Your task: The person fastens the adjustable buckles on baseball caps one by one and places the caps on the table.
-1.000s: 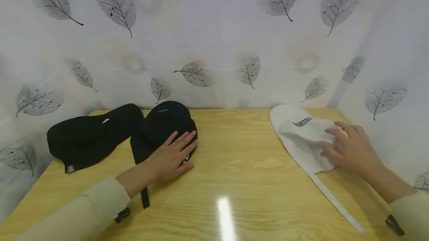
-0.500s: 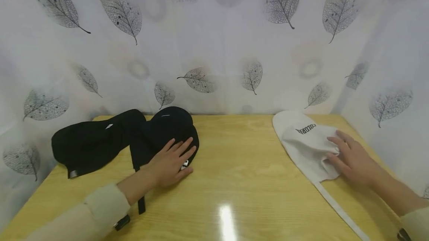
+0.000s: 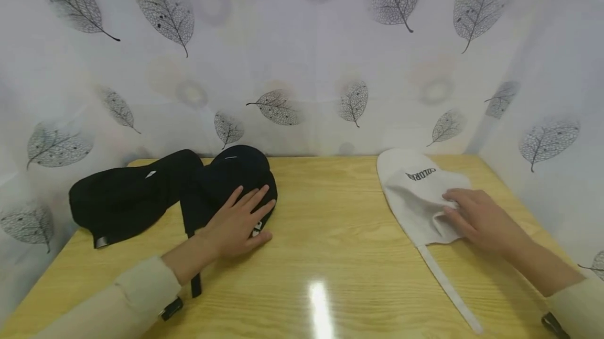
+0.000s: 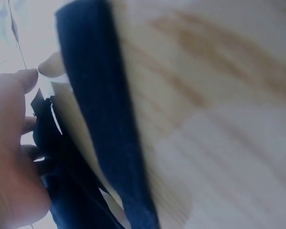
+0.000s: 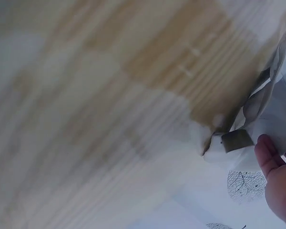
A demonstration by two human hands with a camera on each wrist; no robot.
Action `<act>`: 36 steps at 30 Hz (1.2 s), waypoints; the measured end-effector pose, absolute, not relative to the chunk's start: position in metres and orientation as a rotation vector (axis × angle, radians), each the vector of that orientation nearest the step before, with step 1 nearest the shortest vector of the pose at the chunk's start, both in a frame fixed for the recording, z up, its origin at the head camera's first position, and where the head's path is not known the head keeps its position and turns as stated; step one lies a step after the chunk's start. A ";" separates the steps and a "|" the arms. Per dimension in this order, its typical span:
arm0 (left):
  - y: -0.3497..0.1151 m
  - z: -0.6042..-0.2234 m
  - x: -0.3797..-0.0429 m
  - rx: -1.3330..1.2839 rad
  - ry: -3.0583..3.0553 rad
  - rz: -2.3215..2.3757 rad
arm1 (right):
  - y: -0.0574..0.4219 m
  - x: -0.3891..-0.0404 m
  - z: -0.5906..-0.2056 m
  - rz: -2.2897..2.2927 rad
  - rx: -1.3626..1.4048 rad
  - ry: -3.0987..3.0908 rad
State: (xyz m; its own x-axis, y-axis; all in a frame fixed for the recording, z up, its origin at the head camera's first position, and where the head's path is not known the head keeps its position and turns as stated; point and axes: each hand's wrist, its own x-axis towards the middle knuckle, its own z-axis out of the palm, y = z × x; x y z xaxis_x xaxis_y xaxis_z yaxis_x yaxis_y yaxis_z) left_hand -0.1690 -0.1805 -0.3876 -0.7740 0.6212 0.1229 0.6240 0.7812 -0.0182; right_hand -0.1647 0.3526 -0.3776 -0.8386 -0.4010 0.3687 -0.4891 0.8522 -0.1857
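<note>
My left hand (image 3: 238,226) lies spread over the near side of a black cap (image 3: 236,168), fingers straight. The cap's loose strap (image 3: 195,284) hangs toward me past the wrist; the left wrist view shows a dark strap (image 4: 97,109) close to the camera and the palm (image 4: 14,157) beside the dark cloth. On the right, my right hand (image 3: 486,218) pinches a fold of a white cap (image 3: 410,192) between thumb and fingers. Dark lettering marks its crown, and a long white strap (image 3: 448,286) trails toward me. The right wrist view shows fingertips on white fabric (image 5: 276,105).
Another black cap (image 3: 127,197) lies at the far left with a small white tag, overlapping the middle one in the head view. The wooden table (image 3: 325,223) ends against a white leaf-printed curtain (image 3: 306,56) behind and at both sides.
My right hand has moved left, its fingers closing over the white cap's fabric. The white cap has shifted and turned a little left, its strap swinging along. The left hand stays on the black cap.
</note>
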 end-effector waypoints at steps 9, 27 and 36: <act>-0.181 -0.387 -0.165 -1.072 -2.797 -0.149 | 0.328 -0.164 -0.380 0.395 0.784 -2.661; -0.175 -0.389 -0.170 -1.055 -2.746 -0.189 | 0.278 -0.162 -0.373 0.366 0.921 -2.558; -0.171 -0.383 -0.171 -1.040 -2.769 -0.201 | 0.262 -0.166 -0.373 0.331 1.026 -2.443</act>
